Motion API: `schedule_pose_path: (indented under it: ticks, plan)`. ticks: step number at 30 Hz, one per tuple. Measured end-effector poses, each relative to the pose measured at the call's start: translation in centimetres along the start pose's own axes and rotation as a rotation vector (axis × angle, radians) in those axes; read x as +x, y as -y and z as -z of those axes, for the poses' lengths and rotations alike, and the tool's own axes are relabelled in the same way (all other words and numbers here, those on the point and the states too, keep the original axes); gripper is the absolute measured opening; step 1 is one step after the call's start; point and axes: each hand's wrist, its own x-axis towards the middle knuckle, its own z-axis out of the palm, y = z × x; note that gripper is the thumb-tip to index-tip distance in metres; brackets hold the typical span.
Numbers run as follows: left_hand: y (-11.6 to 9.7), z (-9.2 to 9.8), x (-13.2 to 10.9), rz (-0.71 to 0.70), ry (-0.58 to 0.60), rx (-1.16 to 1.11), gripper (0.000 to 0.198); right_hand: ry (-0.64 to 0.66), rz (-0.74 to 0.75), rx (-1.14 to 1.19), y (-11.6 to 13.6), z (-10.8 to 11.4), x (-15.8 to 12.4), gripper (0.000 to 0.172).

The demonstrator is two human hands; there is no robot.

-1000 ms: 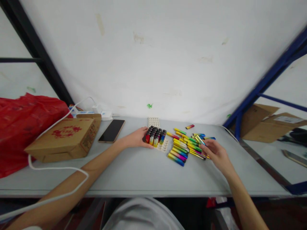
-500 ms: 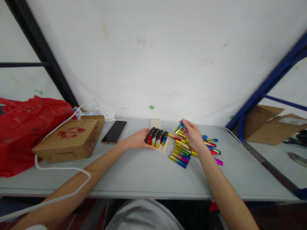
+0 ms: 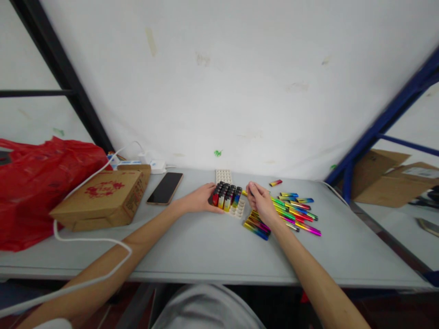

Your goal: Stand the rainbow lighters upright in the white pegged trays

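Observation:
A tight block of upright lighters (image 3: 227, 195) with black tops and shiny coloured bodies stands on a white tray (image 3: 237, 211) with rows of small pockets. My left hand (image 3: 205, 199) is closed around the block's left side, thumb in front and fingers behind. Just right of the block, my right hand (image 3: 259, 200) is pinched. The lighter in it is mostly hidden behind the fingers, with only a dark bit showing. Below and to the right of that hand lie loose metallic lighters (image 3: 302, 214), and a stacked row of others (image 3: 256, 227) rests nearer me.
A phone (image 3: 165, 188) lies left of my left hand. Farther left are a cardboard box (image 3: 99, 196), a red plastic bag (image 3: 44, 187), a power strip (image 3: 157, 166) and a white cable (image 3: 92, 241). One lighter (image 3: 275, 183) lies near the wall. A blue frame (image 3: 347, 180) stands right.
My right hand has moved left and down toward the block, turning the blue and gold lighter out of sight. My left hand has stayed on the block.

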Motion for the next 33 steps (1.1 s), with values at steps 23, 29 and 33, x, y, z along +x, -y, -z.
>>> schedule_pose_path:
  ticks: [23,29,33]
  plan:
    - [0.4,0.0,0.1,-0.027,-0.025,0.000,0.081,-0.090,0.272,-0.504,-2.4,-0.6,0.1,0.058]
    - [0.4,-0.1,0.1,-0.034,-0.013,-0.016,0.079,-0.092,0.314,-0.529,-1.8,-0.3,-0.3,0.062]
    - [0.2,-0.1,0.0,-0.025,-0.026,-0.022,0.080,-0.018,0.357,-0.547,-0.3,0.4,-0.9,0.049]
